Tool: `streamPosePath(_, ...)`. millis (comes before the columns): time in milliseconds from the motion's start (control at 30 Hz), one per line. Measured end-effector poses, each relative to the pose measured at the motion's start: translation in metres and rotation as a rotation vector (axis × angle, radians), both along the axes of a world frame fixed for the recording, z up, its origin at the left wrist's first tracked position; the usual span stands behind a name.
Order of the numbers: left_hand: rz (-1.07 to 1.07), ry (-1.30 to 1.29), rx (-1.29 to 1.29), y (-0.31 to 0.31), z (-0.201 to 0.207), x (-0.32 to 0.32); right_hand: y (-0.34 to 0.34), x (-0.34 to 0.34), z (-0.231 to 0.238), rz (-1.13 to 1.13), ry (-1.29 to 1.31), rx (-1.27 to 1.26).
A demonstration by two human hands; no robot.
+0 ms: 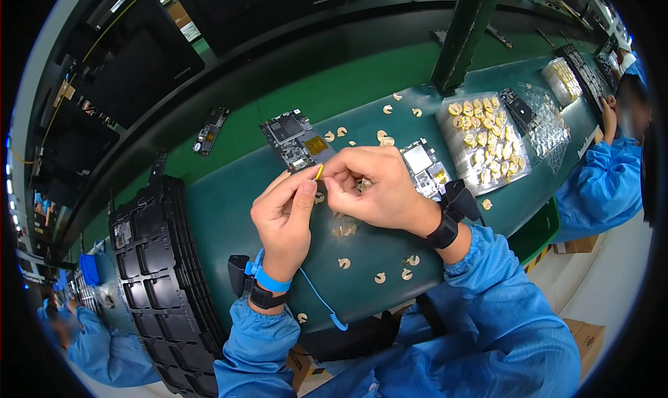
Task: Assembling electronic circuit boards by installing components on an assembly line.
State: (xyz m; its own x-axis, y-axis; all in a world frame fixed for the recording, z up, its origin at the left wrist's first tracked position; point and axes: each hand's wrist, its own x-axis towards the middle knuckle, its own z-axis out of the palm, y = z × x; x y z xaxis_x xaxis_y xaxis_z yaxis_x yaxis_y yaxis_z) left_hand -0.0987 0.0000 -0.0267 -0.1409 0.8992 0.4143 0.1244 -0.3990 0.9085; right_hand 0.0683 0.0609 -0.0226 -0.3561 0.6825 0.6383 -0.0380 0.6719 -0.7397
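The left hand (282, 220) pinches a yellow piece (319, 172) near a board (289, 135); the right hand (376, 189) curls its fingers beside it, though whether they grip it is unclear.

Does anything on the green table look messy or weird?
A bit messy: small pale notched discs lie scattered loosely across the green table, while many yellowish pieces are gathered in a clear tray. I can't see anything clearly broken.
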Motion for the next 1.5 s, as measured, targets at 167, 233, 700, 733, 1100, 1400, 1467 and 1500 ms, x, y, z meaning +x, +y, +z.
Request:
streamPosePath(167,-0.011,-0.003,0.028,0.001,-0.003,0.001,-0.001,0.001,0.001,0.022,-0.020,-0.023)
streamPosePath(233,-0.017,0.057,0.008,0.001,-0.004,-0.003,-0.001,0.002,0.002,0.020,-0.016,-0.042)
streamPosePath(700,-0.097,-0.199,-0.043,0.006,-0.008,-0.007,-0.003,0.002,0.004,0.008,-0.013,-0.010)
streamPosePath(733,-0.100,-0.221,-0.046,0.005,-0.008,-0.008,-0.004,0.001,0.004,-0.006,-0.027,0.017)
streamPosePath(1100,-0.098,-0.217,-0.013,0.003,-0.004,-0.005,0.001,0.002,0.002,-0.037,-0.092,0.207)
streamPosePath(1400,-0.081,-0.168,-0.006,0.002,-0.004,-0.008,0.000,0.002,0.003,-0.089,-0.133,0.372)
streamPosePath(1467,-0.081,-0.164,-0.001,0.002,-0.002,-0.007,0.000,0.002,0.006,-0.081,-0.132,0.370)
streamPosePath(1500,-0.073,-0.173,-0.004,0.002,0.000,-0.005,-0.001,0.003,0.006,-0.081,-0.133,0.369)
